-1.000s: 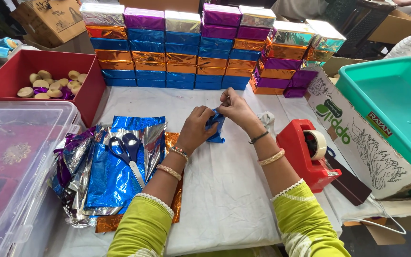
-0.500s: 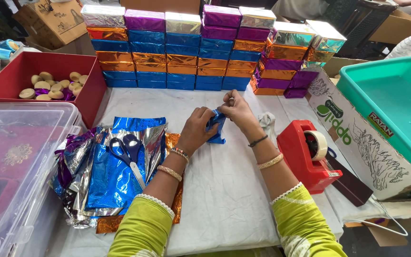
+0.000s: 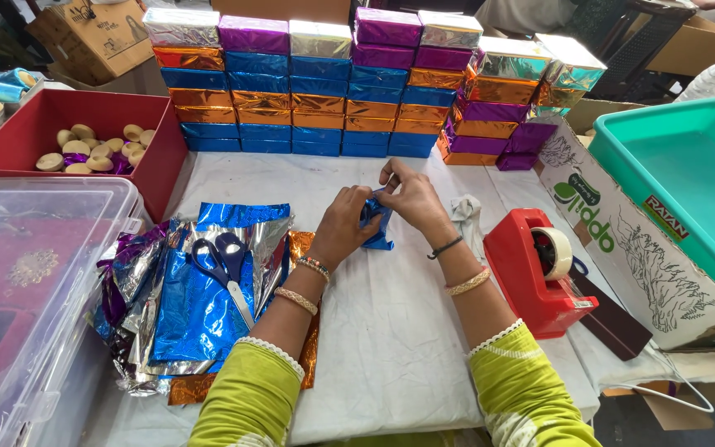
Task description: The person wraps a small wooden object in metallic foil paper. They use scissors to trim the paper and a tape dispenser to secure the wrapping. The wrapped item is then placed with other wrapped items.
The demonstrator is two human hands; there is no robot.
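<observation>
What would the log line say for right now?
left hand: on blue foil packet | right hand: folding packet top | scissors: on foil sheets

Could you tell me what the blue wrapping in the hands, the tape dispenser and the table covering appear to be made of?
The blue wrapping, pinched between the left hand and right hand, looks like thin metallic foil: mirror-bright glints and sharp creases. The tape dispenser seems to be moulded red plastic, smooth with a soft sheen. The table covering appears to be white cloth, matte and lightly wrinkled.
</observation>
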